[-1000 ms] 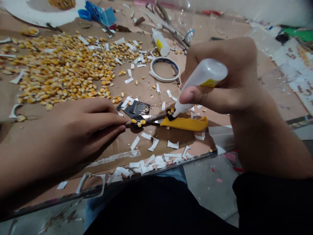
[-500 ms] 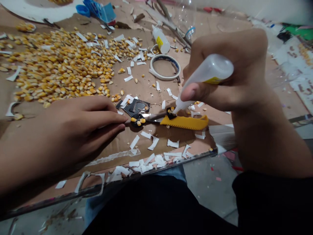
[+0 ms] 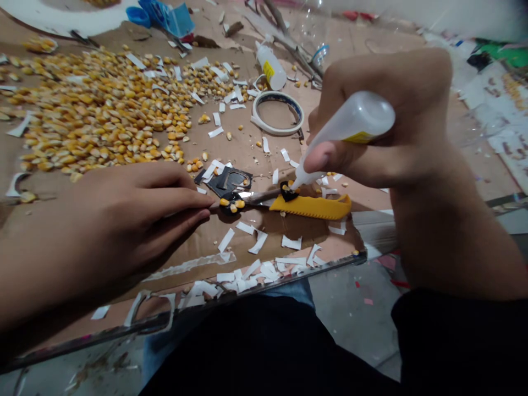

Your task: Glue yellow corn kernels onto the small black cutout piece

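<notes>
Your desk is cluttered. White paper scraps bunch along the front edge; you've got a yellow cutter lying just in from it. Further back: a tape roll lying flat, a spare bottle on its side, branches. Toward the back left corner: blue packet, rounded white board, cut off from your view.

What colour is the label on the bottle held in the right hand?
Yellow; the label shows in the head view.
</notes>
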Available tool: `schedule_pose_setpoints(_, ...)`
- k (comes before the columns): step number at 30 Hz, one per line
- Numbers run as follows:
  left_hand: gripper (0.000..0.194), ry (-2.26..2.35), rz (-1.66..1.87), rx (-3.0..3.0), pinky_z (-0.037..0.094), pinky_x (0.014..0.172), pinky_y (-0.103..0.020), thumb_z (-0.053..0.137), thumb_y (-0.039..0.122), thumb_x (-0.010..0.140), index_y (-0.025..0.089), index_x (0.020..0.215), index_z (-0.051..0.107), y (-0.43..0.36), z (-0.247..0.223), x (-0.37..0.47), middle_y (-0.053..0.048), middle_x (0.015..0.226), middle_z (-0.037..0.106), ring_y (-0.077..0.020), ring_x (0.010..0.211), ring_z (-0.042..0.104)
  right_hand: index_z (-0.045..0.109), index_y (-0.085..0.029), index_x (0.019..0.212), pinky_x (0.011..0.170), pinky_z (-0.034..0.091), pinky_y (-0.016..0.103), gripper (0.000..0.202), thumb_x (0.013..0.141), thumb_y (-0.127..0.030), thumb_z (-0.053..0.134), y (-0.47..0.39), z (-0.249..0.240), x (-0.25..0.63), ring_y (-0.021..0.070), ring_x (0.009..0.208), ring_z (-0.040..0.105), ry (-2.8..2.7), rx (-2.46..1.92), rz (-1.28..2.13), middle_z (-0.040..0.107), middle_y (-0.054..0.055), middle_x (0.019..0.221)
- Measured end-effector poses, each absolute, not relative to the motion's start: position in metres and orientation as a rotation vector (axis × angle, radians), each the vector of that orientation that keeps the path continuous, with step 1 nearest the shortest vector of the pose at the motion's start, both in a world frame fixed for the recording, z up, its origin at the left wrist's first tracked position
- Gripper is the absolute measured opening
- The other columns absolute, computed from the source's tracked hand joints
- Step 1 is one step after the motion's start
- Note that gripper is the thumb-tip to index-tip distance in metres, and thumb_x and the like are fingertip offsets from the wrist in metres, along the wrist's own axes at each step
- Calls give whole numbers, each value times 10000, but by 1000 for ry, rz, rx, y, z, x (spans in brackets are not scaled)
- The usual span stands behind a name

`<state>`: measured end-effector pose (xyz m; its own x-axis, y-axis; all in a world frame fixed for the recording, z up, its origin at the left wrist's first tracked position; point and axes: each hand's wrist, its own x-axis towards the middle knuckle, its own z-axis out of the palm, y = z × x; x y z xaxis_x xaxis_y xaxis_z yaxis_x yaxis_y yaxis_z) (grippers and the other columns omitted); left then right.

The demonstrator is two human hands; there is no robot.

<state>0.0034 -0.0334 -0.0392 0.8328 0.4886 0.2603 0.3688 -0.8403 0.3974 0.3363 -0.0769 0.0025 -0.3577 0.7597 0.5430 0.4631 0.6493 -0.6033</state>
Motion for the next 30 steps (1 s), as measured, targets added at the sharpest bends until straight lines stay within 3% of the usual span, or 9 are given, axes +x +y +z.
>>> schedule_pose_setpoints(3, 209, 541, 485, 2709, 479, 675, -308, 606, 335, 1133, 300, 1155, 811, -33, -40, 1, -12, 1081, 756, -147, 814, 689, 616, -261, 707, 550, 197, 385, 385, 814, -440, 940, -77, 2, 335, 121, 549, 395, -2053, -966, 443, 574, -52, 626)
schedule_pose_setpoints(9, 201, 539, 516, 2712, 474, 676, -304, 613, 325, 1132, 285, 1131, 810, -33, -39, 2, -5, 1053, 748, -144, 800, 676, 600, -265, 695, 536, 199, 388, 489, 809, -599, 938, -73, 0, 337, 128, 526, 373, -2020, -889, 399, 571, -44, 614)
schedule_pose_setpoints(13, 207, 553, 494, 2703, 487, 681, -304, 617, 301, 1124, 274, 1116, 822, -34, -37, 3, -17, 1055, 760, -148, 795, 687, 620, -253, 759, 575, 262, 386, 509, 915, -689, 830, -79, 5, 344, 160, 599, 471, -1994, -1081, 379, 638, 3, 715)
schedule_pose_setpoints(16, 188, 541, 501, 2711, 494, 689, -291, 643, 303, 1119, 277, 1132, 829, -34, -34, 5, -17, 1051, 768, -147, 801, 695, 679, -242, 773, 581, 293, 385, 572, 908, -788, 786, -84, 9, 346, 182, 624, 521, -1944, -1138, 305, 663, 33, 745)
schedule_pose_setpoints(20, 239, 535, 519, 2741, 496, 649, -305, 599, 290, 1122, 266, 1103, 836, -35, -31, 7, -27, 1024, 779, -157, 767, 704, 710, -247, 735, 561, 302, 380, 583, 854, -805, 829, -80, 5, 342, 187, 605, 548, -1853, -1104, 279, 660, 27, 712)
schedule_pose_setpoints(24, 313, 532, 477, 2733, 522, 639, -336, 526, 297, 1132, 267, 1116, 838, -35, -30, 7, -50, 1026, 788, -176, 771, 733, 648, -263, 638, 553, 280, 389, 664, 824, -888, 776, -72, 0, 341, 170, 529, 459, -1758, -954, 180, 559, -3, 601)
schedule_pose_setpoints(30, 347, 520, 460, 2746, 534, 652, -367, 496, 327, 1149, 266, 1129, 838, -33, -30, 7, -68, 1016, 781, -198, 783, 731, 731, -281, 796, 629, 361, 391, 596, 893, -869, 737, -89, 8, 351, 197, 665, 567, -1828, -1141, 235, 656, 13, 758)
